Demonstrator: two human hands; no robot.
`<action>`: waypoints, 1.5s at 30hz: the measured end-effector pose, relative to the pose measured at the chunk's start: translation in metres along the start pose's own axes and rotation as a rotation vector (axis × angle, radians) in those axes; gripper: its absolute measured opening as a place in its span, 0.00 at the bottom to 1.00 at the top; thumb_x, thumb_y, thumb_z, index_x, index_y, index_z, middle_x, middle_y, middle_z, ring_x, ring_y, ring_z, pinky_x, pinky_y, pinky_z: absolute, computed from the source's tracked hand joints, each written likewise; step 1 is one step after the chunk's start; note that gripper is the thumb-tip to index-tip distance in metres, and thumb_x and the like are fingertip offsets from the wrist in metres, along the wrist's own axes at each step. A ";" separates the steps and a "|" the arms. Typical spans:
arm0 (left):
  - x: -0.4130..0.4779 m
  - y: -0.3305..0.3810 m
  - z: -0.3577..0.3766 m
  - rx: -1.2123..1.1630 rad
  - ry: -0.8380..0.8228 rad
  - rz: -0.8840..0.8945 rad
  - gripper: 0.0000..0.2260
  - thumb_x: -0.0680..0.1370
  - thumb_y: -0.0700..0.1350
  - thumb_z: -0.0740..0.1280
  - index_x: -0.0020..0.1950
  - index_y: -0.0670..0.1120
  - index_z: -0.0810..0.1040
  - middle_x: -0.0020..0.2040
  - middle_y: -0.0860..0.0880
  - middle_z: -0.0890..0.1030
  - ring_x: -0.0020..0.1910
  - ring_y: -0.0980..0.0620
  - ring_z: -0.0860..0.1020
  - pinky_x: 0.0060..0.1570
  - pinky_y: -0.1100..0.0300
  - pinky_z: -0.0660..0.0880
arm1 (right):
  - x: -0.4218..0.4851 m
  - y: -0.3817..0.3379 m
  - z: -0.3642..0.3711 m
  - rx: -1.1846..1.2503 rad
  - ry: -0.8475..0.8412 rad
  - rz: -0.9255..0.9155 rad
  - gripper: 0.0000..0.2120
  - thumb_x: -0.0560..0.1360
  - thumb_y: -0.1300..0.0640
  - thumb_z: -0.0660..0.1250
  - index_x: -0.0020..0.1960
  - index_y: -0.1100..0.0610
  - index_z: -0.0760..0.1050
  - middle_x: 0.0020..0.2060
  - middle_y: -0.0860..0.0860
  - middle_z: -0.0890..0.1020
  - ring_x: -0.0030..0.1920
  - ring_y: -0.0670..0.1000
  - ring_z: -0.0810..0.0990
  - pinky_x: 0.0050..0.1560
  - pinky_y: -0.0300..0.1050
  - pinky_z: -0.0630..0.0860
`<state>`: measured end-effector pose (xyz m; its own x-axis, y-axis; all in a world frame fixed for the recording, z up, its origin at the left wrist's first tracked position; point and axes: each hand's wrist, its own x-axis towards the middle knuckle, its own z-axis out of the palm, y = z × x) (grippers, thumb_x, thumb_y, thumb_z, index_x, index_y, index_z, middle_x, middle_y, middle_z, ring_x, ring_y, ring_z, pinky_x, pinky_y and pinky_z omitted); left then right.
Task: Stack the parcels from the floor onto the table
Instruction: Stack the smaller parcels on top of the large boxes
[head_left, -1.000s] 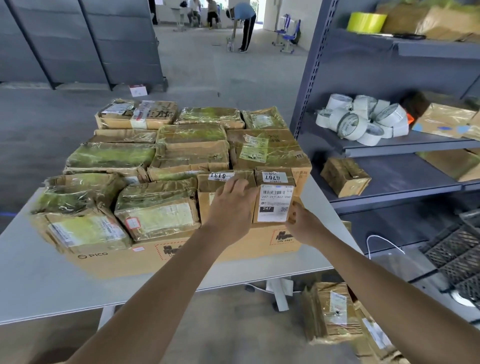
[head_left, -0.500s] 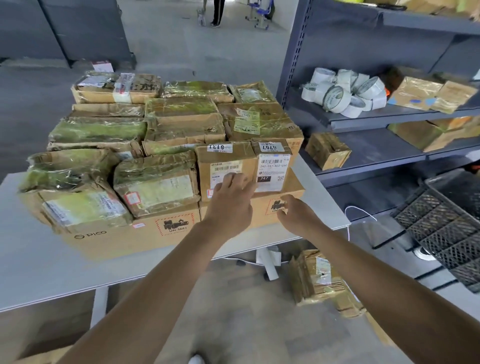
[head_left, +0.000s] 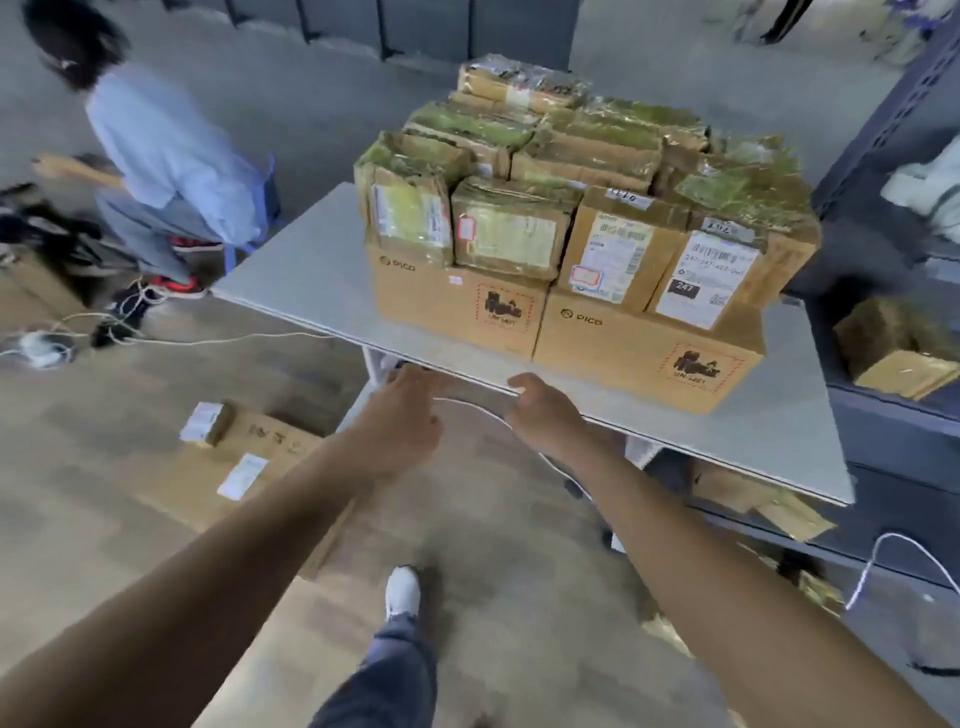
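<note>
The parcels (head_left: 571, 218) are brown cardboard boxes, many wrapped in shiny wrinkled tape and bearing white printed labels, stacked tightly on the smooth grey table (head_left: 311, 270). The left hand (head_left: 405, 415) and right hand (head_left: 540, 410) hang at the table's near edge, below the stack, fingers loosely curled, holding nothing. More flat cartons (head_left: 244, 457) lie on the floor, left of the left hand.

The grey table (head_left: 311, 270) carries a tight stack of parcels (head_left: 571, 171): two large brown PICO cartons (head_left: 644, 353) side by side at the bottom, smaller tape-wrapped cardboard parcels packed in rows on top, two white-labelled ones (head_left: 701, 280) upright at the near right. On the floor (head_left: 156, 374) left of it lies a flat cardboard box (head_left: 275, 439) with a small parcel (head_left: 205, 423) on top; crumpled parcels (head_left: 753, 504) lie under the table's right end.
</note>
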<state>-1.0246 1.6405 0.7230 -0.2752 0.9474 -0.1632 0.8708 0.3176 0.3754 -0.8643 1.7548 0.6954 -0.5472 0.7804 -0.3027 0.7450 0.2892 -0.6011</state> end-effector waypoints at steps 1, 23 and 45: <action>-0.019 -0.013 0.000 0.004 -0.007 -0.047 0.23 0.76 0.44 0.60 0.71 0.46 0.66 0.68 0.42 0.68 0.68 0.40 0.65 0.67 0.46 0.64 | -0.005 -0.008 0.015 -0.034 -0.022 -0.033 0.18 0.78 0.56 0.61 0.67 0.57 0.68 0.61 0.58 0.77 0.60 0.58 0.75 0.44 0.41 0.65; -0.260 -0.319 -0.036 -0.165 0.207 -0.468 0.19 0.76 0.43 0.64 0.67 0.46 0.71 0.63 0.42 0.72 0.64 0.40 0.69 0.61 0.51 0.67 | -0.055 -0.260 0.263 0.003 -0.302 -0.094 0.21 0.75 0.46 0.63 0.67 0.46 0.68 0.55 0.48 0.78 0.50 0.51 0.79 0.53 0.51 0.78; -0.126 -0.565 -0.097 -0.140 0.030 -0.513 0.21 0.76 0.44 0.63 0.68 0.46 0.69 0.66 0.42 0.69 0.65 0.40 0.67 0.60 0.48 0.69 | 0.113 -0.402 0.415 0.129 -0.280 -0.006 0.20 0.77 0.49 0.60 0.69 0.47 0.66 0.58 0.42 0.75 0.39 0.36 0.73 0.31 0.35 0.66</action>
<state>-1.5214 1.3459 0.6205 -0.6650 0.6687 -0.3325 0.5586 0.7409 0.3729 -1.3838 1.4971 0.5960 -0.6489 0.5903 -0.4801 0.6964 0.2066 -0.6873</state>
